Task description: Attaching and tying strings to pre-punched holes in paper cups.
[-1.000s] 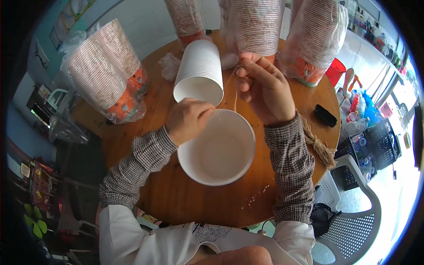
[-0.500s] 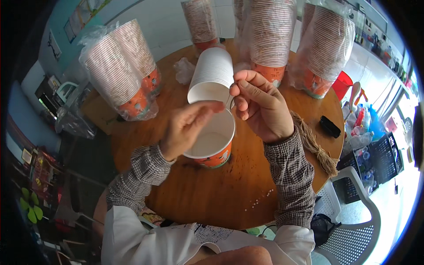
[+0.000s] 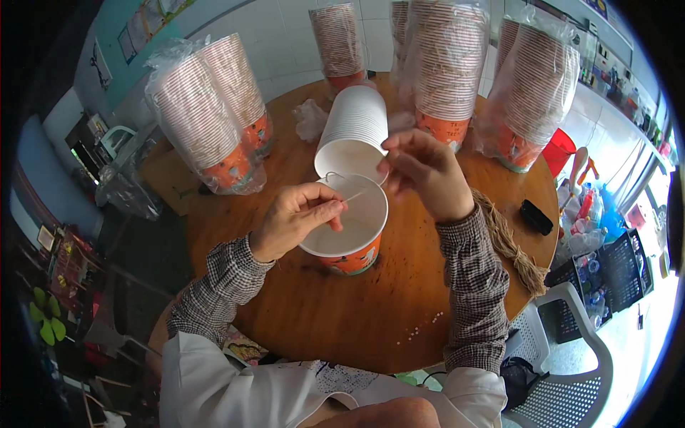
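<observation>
An orange paper bucket (image 3: pixel 349 260) with a white inside stands upright on the round wooden table (image 3: pixel 321 314). Over its mouth, my left hand (image 3: pixel 294 217) pinches a thin pale cord (image 3: pixel 353 195) between thumb and forefinger. A loop of cord curves near the bucket's far rim. My right hand (image 3: pixel 428 175) hovers to the right of the bucket's mouth, slightly blurred, its fingers curled together; what they hold, if anything, cannot be made out. Just beyond lies a sideways stack of nested white paper buckets (image 3: pixel 353 118), its open end toward me.
Tall plastic-wrapped bucket stacks stand at the left (image 3: pixel 207 114), back (image 3: pixel 339 43) and right (image 3: pixel 535 93). A hank of brown twine (image 3: pixel 510 246) and a black object (image 3: pixel 536 217) lie on the right. Small white beads (image 3: pixel 419 329) are scattered near the front. A white chair (image 3: pixel 571 357) stands at lower right.
My left hand has closed from a flat, spread pose into a pinch on the cord. My right hand, which held the cord up, has turned and dropped slightly. The view has shifted a little.
</observation>
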A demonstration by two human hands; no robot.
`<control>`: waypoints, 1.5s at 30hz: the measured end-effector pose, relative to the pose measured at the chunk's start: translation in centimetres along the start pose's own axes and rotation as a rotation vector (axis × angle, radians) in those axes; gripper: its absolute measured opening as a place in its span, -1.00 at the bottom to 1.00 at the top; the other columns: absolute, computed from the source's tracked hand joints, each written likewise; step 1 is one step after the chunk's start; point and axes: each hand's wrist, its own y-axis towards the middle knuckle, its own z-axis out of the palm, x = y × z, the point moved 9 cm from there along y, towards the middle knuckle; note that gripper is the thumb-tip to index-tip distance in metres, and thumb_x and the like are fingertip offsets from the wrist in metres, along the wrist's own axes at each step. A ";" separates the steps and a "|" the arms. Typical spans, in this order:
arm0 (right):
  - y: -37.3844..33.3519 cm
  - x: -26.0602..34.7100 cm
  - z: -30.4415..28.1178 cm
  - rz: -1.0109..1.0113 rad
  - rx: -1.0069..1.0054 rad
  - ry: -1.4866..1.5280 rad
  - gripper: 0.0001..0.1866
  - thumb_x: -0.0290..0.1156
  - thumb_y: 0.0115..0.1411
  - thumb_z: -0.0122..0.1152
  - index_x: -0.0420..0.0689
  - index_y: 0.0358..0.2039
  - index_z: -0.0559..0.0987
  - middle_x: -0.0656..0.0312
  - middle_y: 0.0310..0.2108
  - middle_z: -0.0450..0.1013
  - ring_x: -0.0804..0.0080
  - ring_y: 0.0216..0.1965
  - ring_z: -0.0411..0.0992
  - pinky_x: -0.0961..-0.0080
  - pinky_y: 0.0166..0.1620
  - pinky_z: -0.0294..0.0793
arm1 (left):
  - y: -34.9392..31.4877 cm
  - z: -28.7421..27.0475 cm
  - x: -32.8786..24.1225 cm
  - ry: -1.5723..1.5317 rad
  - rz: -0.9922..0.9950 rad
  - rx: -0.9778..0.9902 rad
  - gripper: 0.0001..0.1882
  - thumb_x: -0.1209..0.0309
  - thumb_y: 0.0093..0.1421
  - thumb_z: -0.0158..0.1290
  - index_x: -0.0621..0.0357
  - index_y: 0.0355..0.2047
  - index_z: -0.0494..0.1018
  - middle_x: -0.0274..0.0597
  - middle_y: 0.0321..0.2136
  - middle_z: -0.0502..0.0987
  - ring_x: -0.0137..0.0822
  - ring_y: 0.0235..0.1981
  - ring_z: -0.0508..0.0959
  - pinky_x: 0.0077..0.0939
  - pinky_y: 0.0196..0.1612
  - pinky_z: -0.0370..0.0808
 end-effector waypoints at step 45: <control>0.4 -4.8 4.4 -0.057 0.092 -0.405 -0.93 -0.53 0.13 0.24 -0.23 -0.39 0.52 0.45 -0.56 0.37 0.77 -0.52 0.28 0.73 -0.46 0.30 | -0.3 -1.6 -1.9 0.490 0.451 -0.216 -0.92 0.58 0.16 0.06 0.24 -0.35 0.37 -0.21 -0.42 0.45 -0.36 -0.35 0.49 -0.50 -0.27 0.44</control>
